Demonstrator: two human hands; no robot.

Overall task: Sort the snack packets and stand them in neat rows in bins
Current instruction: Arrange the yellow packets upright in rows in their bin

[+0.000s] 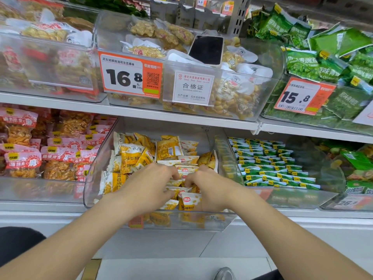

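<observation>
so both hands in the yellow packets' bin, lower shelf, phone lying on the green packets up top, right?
No. Head view: the phone lies on the peanut packets in the upper middle bin, not the green packets. Left hand and right hand are in the lower-shelf bin of yellow packets.

Lower shelf [50,214]: clear bins [91,190] in row.

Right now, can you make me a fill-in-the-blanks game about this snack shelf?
The left hand and right hand pinch snack packets coloured white and ____.
The phone lies in the bin whose orange tag reads ____.
The neat rows right of the hands are ____ packets.
Missing words: yellow; 16.8; green.
</observation>
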